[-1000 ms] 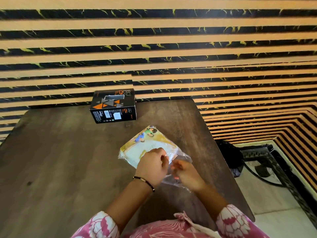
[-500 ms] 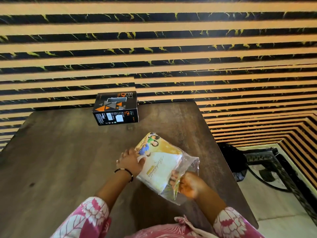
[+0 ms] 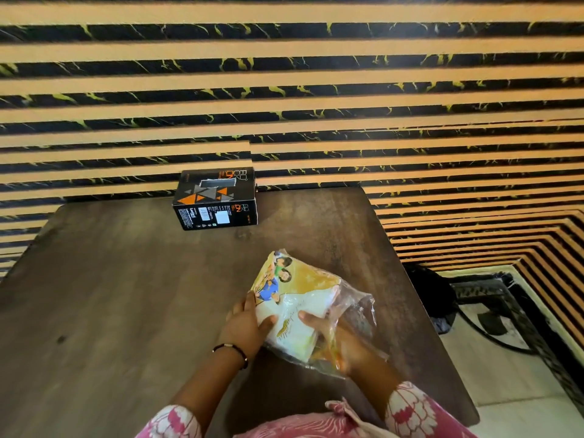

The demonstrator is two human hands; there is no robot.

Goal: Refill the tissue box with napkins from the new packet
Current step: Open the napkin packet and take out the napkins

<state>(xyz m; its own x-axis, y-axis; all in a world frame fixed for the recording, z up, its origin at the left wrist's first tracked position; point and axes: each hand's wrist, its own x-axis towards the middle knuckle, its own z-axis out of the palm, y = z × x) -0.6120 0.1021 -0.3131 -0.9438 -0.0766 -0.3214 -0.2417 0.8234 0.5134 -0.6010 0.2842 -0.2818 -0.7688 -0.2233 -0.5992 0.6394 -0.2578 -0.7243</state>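
Observation:
The new napkin packet (image 3: 300, 298), clear plastic with a yellow cartoon print and white napkins inside, is tilted up off the dark wooden table (image 3: 120, 295). My left hand (image 3: 245, 325) grips its left side, thumb on the front face. My right hand (image 3: 338, 341) is partly inside the loose open plastic end, fingers closed on the napkin stack. The black tissue box (image 3: 218, 197) with orange triangles stands at the table's far edge against the wall, slot on top, apart from both hands.
A striped orange and black wall (image 3: 284, 90) rises right behind the table. To the right, the table edge drops to a pale floor where a dark bag (image 3: 433, 298) and black metal furniture legs (image 3: 483, 298) stand.
The packet has been turned and raised between the hands. My left hand moved from its top to its left side, and my right hand has gone deeper into the open plastic end.

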